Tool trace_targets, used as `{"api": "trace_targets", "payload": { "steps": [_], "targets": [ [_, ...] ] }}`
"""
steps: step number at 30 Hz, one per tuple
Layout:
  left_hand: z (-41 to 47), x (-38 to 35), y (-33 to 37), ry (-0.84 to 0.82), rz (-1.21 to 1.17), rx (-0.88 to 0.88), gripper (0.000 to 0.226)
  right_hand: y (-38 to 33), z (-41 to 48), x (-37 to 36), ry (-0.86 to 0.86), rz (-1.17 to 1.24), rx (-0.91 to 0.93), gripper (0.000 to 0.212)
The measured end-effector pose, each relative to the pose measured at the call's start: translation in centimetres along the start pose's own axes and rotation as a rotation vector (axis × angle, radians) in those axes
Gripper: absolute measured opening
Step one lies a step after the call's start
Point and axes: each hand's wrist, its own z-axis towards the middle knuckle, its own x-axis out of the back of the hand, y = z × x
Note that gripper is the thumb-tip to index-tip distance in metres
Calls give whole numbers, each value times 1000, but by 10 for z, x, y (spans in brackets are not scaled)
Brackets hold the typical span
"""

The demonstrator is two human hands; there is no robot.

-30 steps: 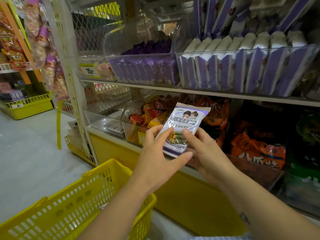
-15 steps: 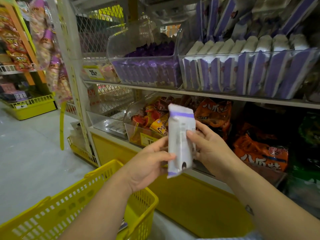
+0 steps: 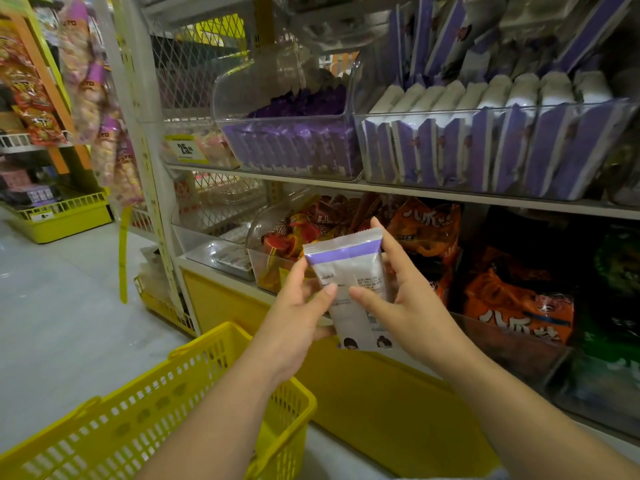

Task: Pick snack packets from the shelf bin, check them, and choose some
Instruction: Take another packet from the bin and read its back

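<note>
Snack shelf [image 3: 415,195] ahead; I record left hand [image 3: 294,318] and right hand [image 3: 410,308], both grips pinching one snack packet [image 3: 353,268] (printed back facing me).

The person is going bare-armed; the left forearm [image 3: 221,417] and the right forearm [image 3: 519,403] are both showing uncovered from the wrist back to the edge of view; the left hand [image 3: 294,327] and the right hand [image 3: 408,306] are showing short, plainly trimmed nails on the thumbs; a sliver of pale bluish cloth [image 3: 498,474] is peeking in at the bottom edge under the right arm, too little to tell which garment it is.
</note>
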Motion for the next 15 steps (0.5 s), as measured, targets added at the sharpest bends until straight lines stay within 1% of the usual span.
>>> {"api": "trace_targets", "payload": {
  "steps": [3,5,9,12,15],
  "targets": [
    [3,8,7,10,-205,40,44,-4,1,13,-74,105,-81,70],
    [5,17,12,30,-311,54,51,-7,1,19,-78,152,-129,58],
    [7,30,16,33,-423,49,51,-8,-1,19,41,212,-151,38],
    [9,32,16,55,-495,38,53,-8,-2,17,135,133,-152,15],
    [8,32,16,68,-506,32,52,-10,-3,16,156,101,-147,8]
  ]
}}
